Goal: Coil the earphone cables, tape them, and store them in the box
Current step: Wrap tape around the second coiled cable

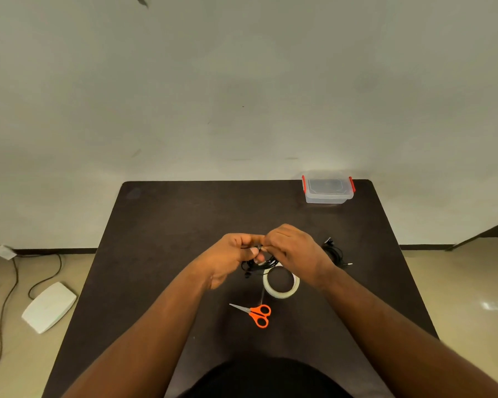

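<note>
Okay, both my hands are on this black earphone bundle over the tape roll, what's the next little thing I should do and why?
Probably finish pressing the tape around the coil. Both the left hand and right hand pinch the black earphone bundle above the tape roll, and something pale shows between the fingers, though it's too small to be sure. The box is shut, and another cable waits.

Probably a bare workroom, plain wall (242,81), dark table (161,225), floor cables (9,297)
</note>
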A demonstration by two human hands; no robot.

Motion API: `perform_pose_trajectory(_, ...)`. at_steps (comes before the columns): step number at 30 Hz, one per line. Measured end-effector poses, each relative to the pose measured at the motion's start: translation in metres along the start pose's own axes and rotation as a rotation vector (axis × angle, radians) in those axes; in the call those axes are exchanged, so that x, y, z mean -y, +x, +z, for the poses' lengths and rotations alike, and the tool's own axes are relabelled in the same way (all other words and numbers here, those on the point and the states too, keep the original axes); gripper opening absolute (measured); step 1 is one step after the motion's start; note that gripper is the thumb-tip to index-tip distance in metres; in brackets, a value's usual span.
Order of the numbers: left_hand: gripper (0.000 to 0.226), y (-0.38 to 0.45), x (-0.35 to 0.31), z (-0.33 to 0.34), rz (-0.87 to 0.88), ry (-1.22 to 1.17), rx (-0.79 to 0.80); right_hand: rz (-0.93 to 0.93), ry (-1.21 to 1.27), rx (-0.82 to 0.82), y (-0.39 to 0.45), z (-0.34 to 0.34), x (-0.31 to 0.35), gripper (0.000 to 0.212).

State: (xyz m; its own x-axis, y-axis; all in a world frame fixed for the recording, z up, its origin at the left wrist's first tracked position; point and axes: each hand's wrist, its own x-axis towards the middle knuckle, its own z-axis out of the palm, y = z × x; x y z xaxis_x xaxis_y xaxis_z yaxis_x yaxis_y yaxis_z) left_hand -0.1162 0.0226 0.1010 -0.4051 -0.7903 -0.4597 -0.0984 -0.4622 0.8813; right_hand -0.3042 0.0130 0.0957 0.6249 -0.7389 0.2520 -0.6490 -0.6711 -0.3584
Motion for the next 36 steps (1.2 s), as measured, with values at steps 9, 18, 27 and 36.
perform_pose_trajectory(9, 0.018, 0.008, 0.003, 0.006, 0.039, 0.839, -0.390, 0.469, 0.393, -0.006, 0.000, 0.008, 0.005, 0.002)
perform_pose_trajectory(18, 0.033, 0.004, 0.016, 0.008, 0.412, 0.955, -0.413, 0.927, 1.085, 0.057, 0.009, -0.012, 0.002, 0.017)
perform_pose_trajectory(27, 0.027, 0.002, 0.020, 0.006, 0.464, 0.673, -0.352, 1.000, 1.188, 0.095, 0.013, -0.013, 0.001, 0.021)
perform_pose_trajectory(36, 0.007, 0.004, 0.009, 0.003, 0.236, 0.193, -0.299, 0.742, 0.892, 0.004, 0.010, -0.009, 0.007, 0.034)
